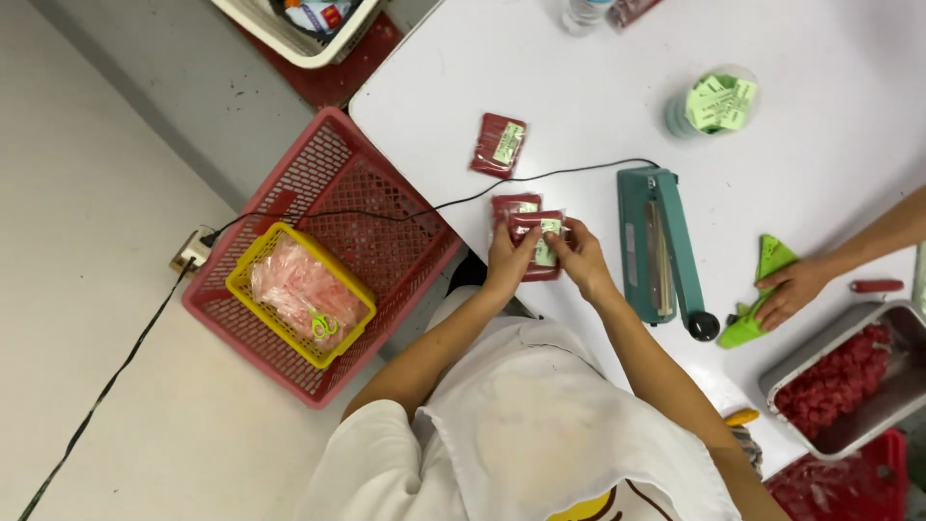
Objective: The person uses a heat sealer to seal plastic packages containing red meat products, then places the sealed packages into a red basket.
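Both hands, left hand (508, 259) and right hand (582, 259), clenched on a red packet (540, 247) left of the teal sealer (661, 241); may slip off the surface (830, 174) edge, pressed so near it.

small food-packing workshop: teal tabletop heat sealer (661, 249), metal tray of red chopped product (849, 376), sealed red pouches (499, 145), white work table (820, 174), red plastic crate (333, 256).
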